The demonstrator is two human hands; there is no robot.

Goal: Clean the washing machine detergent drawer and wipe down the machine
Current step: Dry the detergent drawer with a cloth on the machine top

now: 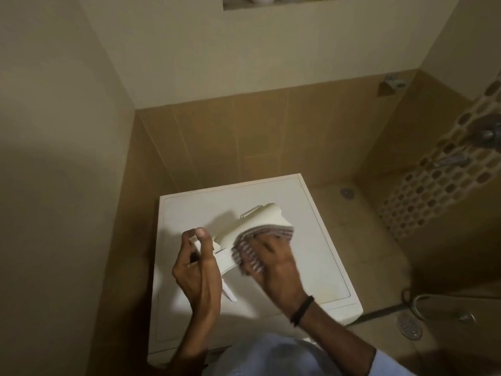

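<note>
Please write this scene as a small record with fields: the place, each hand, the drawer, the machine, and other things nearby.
place: tiled washroom corner
machine: white, seen from above, flat top
left hand: grips the near end of the drawer
right hand: holds a striped cloth against the drawer; blurred
drawer: white, taken out, over the machine top
nearby: floor drain and wall taps at right
</note>
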